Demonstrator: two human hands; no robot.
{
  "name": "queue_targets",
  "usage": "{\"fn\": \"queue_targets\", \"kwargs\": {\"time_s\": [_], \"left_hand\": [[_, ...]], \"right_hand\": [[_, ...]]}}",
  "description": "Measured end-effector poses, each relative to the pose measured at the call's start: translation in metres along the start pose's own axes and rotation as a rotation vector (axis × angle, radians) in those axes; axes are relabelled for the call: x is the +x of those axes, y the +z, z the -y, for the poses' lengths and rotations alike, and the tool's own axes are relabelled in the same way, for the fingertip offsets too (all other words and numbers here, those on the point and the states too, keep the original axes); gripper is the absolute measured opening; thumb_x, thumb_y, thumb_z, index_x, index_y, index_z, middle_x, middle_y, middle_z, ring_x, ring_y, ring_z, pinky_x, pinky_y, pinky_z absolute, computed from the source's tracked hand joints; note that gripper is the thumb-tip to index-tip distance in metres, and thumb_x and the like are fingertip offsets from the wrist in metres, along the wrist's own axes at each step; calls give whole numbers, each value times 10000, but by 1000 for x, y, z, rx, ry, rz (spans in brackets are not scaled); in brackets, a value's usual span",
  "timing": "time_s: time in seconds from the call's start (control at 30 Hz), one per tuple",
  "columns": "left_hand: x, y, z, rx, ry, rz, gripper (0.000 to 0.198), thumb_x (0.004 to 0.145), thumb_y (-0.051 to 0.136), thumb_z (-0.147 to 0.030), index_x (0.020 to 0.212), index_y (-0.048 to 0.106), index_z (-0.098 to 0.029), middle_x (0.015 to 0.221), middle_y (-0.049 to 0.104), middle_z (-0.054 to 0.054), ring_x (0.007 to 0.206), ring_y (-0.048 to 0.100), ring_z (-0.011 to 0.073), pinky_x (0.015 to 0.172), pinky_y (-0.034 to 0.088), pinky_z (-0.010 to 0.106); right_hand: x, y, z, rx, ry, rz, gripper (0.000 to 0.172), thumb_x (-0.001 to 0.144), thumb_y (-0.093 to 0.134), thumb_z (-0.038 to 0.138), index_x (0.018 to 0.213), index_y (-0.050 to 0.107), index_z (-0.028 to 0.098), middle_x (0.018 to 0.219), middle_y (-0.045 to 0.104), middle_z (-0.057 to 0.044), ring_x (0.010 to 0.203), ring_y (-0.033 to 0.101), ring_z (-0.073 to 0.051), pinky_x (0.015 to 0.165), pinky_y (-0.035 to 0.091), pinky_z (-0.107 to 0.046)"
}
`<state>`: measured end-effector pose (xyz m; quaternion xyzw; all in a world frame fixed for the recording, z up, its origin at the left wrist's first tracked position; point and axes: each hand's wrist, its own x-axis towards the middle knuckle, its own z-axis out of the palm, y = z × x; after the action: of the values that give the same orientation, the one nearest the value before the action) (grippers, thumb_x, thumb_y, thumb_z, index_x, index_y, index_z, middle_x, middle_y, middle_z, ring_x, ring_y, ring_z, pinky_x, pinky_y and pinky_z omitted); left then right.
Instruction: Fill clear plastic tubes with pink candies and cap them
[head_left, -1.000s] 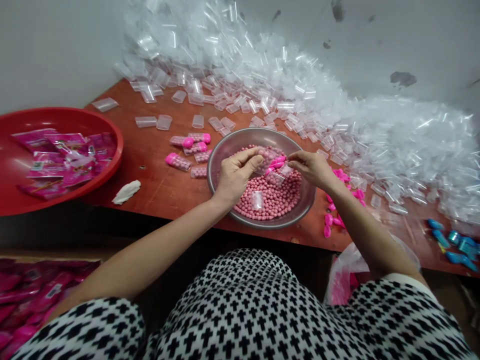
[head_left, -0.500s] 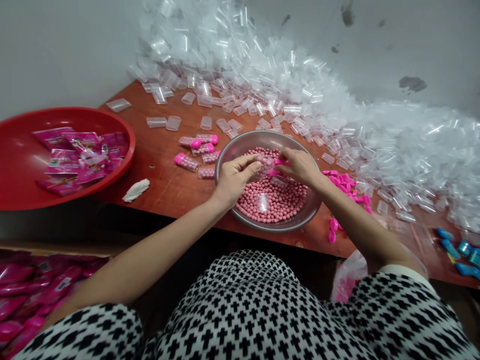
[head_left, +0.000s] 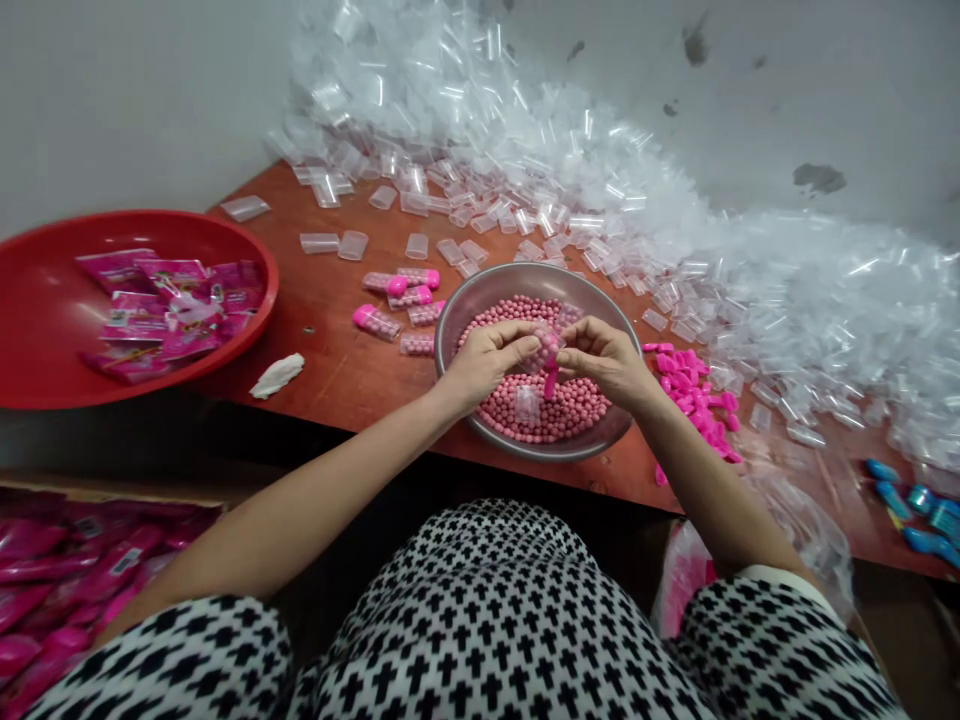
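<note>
Over a metal bowl (head_left: 622, 400) of small pink balls (head_left: 574, 410), my left hand (head_left: 487, 368) pinches a clear plastic tube (head_left: 543, 347) with pink balls inside. My right hand (head_left: 609, 365) is closed at the tube's right end, fingertips on a bright pink cap (head_left: 551, 381); whether the cap sits on the tube I cannot tell. An unfilled clear tube (head_left: 527, 404) lies on the balls in the bowl. Left of the bowl rest several ball-filled tubes (head_left: 377, 322), most with pink caps showing. A heap of loose pink caps (head_left: 694, 395) lies to its right.
Clear tubes (head_left: 555, 150) are heaped along the wall. At left stands a red basin (head_left: 45, 340) with pink packets (head_left: 176, 310), near a crumpled white piece (head_left: 277, 376). Blue capped items (head_left: 891, 497) lie far right. More pink packets (head_left: 82, 560) fill a box below left.
Both hands have shifted slightly right over the bowl. The right hand has turned and come lower, and the pink cap now points downward below the tube's end.
</note>
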<state>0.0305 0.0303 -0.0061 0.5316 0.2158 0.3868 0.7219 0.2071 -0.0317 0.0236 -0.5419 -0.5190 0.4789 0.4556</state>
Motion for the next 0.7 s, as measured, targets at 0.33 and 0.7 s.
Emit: {"fn": "queue_targets", "kwargs": {"time_s": [0.33,0.7], "left_hand": [[-4,0,1,267,106,-22,329,777,685,-371,1037,717,-172,1048,723,72,954,664,206,882,532,351],[-11,1,0,422,226,12,301,831,640,-358,1081,718,-209,1104,717,53,967,682,198,892,543,330]], "right_hand": [[-21,-4,15,-556,-478,-217,273,823,668,347,1066,659,224,947,707,-44,797,666,-161,736,551,-303],[-20,0,17,-857,-648,-136,191,876,579,278,1041,643,206,881,709,-49,740,653,-147,694,523,-270]]}}
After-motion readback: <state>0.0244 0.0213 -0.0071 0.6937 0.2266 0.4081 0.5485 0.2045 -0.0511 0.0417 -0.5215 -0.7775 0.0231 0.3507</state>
